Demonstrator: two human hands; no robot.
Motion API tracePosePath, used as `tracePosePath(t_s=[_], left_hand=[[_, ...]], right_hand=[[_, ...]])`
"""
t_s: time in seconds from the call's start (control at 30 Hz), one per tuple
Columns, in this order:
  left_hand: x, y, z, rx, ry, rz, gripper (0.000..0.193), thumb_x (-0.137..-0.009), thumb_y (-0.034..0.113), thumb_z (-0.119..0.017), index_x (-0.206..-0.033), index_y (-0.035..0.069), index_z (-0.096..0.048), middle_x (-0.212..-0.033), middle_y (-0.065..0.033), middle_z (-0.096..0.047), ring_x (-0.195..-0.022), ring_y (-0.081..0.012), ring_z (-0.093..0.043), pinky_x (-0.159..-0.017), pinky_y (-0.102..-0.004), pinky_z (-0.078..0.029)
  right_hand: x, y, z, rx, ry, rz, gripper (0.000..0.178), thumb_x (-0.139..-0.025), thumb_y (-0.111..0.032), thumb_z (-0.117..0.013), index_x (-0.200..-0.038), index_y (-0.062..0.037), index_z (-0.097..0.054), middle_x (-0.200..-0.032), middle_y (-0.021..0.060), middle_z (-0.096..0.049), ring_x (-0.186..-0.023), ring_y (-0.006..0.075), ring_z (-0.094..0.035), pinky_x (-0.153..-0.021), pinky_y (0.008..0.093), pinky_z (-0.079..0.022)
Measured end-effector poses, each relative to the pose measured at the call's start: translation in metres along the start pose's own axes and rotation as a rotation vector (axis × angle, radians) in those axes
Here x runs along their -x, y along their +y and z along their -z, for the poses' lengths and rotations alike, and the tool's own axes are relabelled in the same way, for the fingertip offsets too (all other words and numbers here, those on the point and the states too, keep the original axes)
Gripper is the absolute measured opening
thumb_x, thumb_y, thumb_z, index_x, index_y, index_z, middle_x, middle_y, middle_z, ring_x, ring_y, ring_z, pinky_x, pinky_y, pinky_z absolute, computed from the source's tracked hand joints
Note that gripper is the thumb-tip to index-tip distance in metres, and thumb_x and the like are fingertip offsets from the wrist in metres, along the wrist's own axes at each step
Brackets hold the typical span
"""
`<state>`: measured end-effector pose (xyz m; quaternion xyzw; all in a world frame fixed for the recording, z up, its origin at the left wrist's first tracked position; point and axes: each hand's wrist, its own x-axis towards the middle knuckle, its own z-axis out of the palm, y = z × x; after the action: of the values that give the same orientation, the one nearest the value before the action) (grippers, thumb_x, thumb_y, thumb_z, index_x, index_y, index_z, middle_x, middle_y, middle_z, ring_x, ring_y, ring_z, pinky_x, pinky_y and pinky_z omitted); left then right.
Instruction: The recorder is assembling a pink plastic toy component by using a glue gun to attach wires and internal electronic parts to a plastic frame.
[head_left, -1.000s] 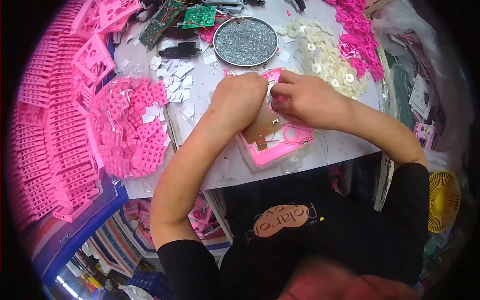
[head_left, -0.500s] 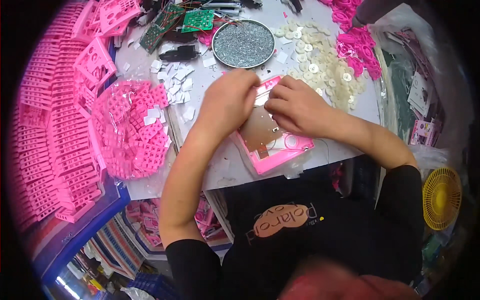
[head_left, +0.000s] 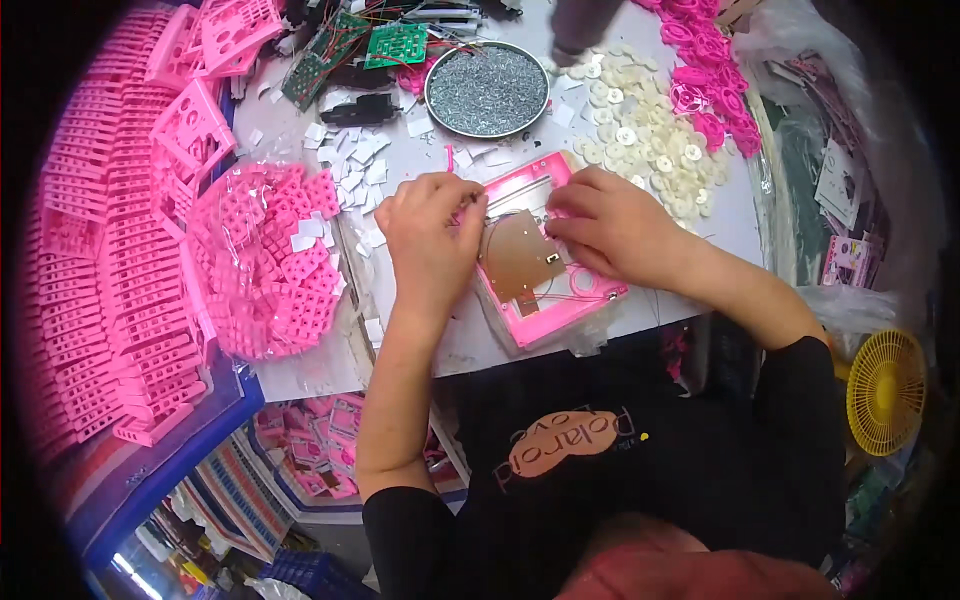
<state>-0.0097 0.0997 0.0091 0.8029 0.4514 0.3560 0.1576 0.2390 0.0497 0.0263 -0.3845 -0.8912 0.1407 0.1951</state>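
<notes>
A pink plastic casing [head_left: 545, 328] lies open-side up on the table before me, tilted slightly. Inside it are a brown circuit board [head_left: 515, 260], thin wires and a silvery strip [head_left: 520, 193] near the far end. My left hand [head_left: 428, 235] is at the casing's left edge, thumb and fingers pinched together. Something small and dark shows at those fingertips, too small to name. Curled over the casing's right side, my right hand [head_left: 615, 228] grips its edge near the board; its fingertips are partly hidden.
Beyond the casing stands a round dish of small metal screws [head_left: 487, 90]. White discs [head_left: 630, 130] and magenta parts [head_left: 700, 80] lie right. Left are paper squares [head_left: 355, 160], a bag of pink keypads [head_left: 265, 260] and stacked pink shells [head_left: 110, 250]. A blurred dark tool [head_left: 582, 28] hangs above.
My left hand has moved left and toward me, from the casing's far end to its left edge, uncovering the silvery strip. My right hand shifted slightly. The dark hanging tool swung left.
</notes>
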Motion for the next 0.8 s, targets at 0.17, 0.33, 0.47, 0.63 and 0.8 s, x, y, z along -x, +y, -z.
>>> tracePosePath(t_s=[0.17,0.33,0.47,0.63,0.8], left_hand=[[0.009,0.018,-0.002,0.091,-0.062,-0.008,0.007,-0.081,0.016,-0.077,-0.087,0.013,-0.074,-0.085,-0.0006,-0.07,-0.082,-0.0178,-0.062,-0.089,-0.0382,-0.032],[0.011,0.023,-0.004,0.022,-0.06,-0.067,0.008,-0.08,0.015,-0.077,-0.086,0.012,-0.073,-0.076,0.0002,-0.065,-0.078,-0.018,-0.061,-0.087,-0.039,-0.032],[0.01,0.022,-0.007,-0.066,-0.049,-0.1,0.008,-0.08,0.013,-0.077,-0.084,0.011,-0.071,-0.076,-0.0002,-0.065,-0.077,-0.0186,-0.061,-0.086,-0.0395,-0.032],[0.012,0.021,-0.003,0.13,-0.124,0.068,0.009,-0.079,0.014,-0.075,-0.083,0.011,-0.068,-0.079,-0.0022,-0.066,-0.08,-0.0214,-0.061,-0.088,-0.0416,-0.034],[0.01,0.019,-0.004,0.052,-0.078,-0.01,0.01,-0.083,0.013,-0.075,-0.087,0.008,-0.068,-0.077,-0.0028,-0.065,-0.071,-0.0199,-0.059,-0.083,-0.0371,-0.034]], right_hand=[[-0.009,0.001,0.009,-0.021,-0.041,-0.028,0.017,-0.076,-0.013,-0.074,-0.093,-0.0091,-0.076,-0.104,0.0065,-0.065,-0.101,0.0283,-0.058,-0.083,0.0389,-0.053],[-0.027,0.002,0.019,-0.09,0.043,-0.032,0.019,-0.081,-0.02,-0.074,-0.096,-0.0101,-0.072,-0.097,0.0071,-0.064,-0.095,0.0278,-0.06,-0.078,0.0392,-0.054],[-0.042,-0.005,-0.003,-0.105,0.17,-0.062,0.016,-0.085,-0.024,-0.072,-0.095,-0.0122,-0.067,-0.085,0.0061,-0.064,-0.085,0.0283,-0.063,-0.07,0.0411,-0.053],[-0.049,0.014,-0.008,-0.238,0.152,-0.051,0.016,-0.086,-0.025,-0.072,-0.09,-0.0095,-0.067,-0.075,0.0097,-0.064,-0.073,0.0319,-0.064,-0.065,0.0432,-0.052],[-0.059,0.012,0.006,-0.308,0.043,-0.092,0.018,-0.086,-0.026,-0.073,-0.086,-0.0081,-0.068,-0.079,0.0098,-0.067,-0.075,0.0309,-0.067,-0.064,0.0414,-0.052]])
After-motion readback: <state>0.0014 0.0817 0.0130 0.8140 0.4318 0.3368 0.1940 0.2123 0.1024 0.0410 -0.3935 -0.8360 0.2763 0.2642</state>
